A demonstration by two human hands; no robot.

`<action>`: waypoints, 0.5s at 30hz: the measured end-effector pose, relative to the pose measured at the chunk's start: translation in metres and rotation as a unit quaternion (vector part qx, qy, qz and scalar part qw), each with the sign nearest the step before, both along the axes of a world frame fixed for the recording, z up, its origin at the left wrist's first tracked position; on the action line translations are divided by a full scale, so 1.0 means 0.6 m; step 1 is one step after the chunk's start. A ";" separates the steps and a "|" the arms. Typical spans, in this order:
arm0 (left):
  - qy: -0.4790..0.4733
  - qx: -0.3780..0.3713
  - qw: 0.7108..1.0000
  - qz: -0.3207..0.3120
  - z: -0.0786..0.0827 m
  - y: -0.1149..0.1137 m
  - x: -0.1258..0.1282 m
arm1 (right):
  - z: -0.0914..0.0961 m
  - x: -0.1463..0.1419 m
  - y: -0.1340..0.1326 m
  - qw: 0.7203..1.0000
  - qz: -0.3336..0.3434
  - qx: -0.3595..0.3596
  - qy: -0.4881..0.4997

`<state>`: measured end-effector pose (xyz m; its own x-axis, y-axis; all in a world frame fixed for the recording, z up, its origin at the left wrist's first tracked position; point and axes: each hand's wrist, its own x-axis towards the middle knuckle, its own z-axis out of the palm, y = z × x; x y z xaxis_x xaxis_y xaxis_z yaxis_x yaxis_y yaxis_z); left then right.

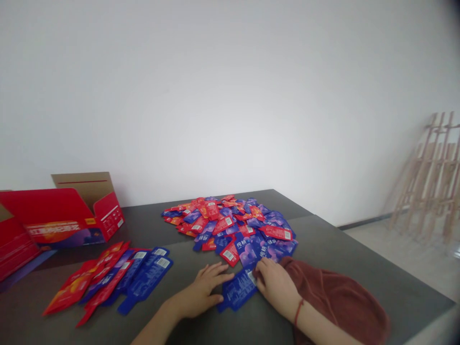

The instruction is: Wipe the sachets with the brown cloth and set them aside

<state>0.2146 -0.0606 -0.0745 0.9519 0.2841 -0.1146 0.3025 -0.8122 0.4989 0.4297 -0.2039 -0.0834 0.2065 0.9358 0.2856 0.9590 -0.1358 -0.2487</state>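
A blue spouted pouch (pixel 239 291) with white print and a barcode lies flat on the dark table in front of me. My left hand (pixel 201 292) is open at the pouch's left end, fingers apart and fingertips at its edge. At the other end, my right hand (pixel 276 286) is closed with bent fingers on a brown cloth (pixel 334 302). A bit of the cloth shows by its fingertips, over the pouch's right end. The rest of the cloth spreads under and right of the wrist.
A heap of red and blue pouches (pixel 230 223) lies just beyond my hands. To the left, several more pouches (pixel 108 278) overlap in a row. Open red cartons (pixel 68 215) stand at the far left. Wooden racks (pixel 431 177) lean against the wall beyond the table's right edge.
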 end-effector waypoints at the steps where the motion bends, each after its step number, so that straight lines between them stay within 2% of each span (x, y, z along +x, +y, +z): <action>1: 0.000 -0.001 1.000 -0.001 0.001 -0.001 0.000 | -0.002 0.008 -0.005 1.000 -0.002 0.003 0.000; 3: -0.003 0.000 1.000 0.001 0.002 -0.002 0.001 | -0.007 0.005 -0.014 1.000 0.018 0.018 -0.005; 6: -0.004 0.009 1.000 0.004 0.002 -0.003 0.002 | -0.012 -0.038 -0.017 0.996 0.082 0.035 -0.009; 10: 0.003 0.028 1.000 0.004 -0.001 -0.004 0.003 | -0.005 -0.094 0.009 0.987 0.159 0.009 -0.029; 12: 0.002 0.034 0.999 0.005 -0.002 -0.004 0.004 | 0.004 -0.095 0.025 0.989 0.145 -0.001 -0.029; 15: -0.006 0.035 0.999 0.004 -0.001 -0.004 0.003 | 0.013 -0.057 0.032 0.996 0.082 -0.007 -0.021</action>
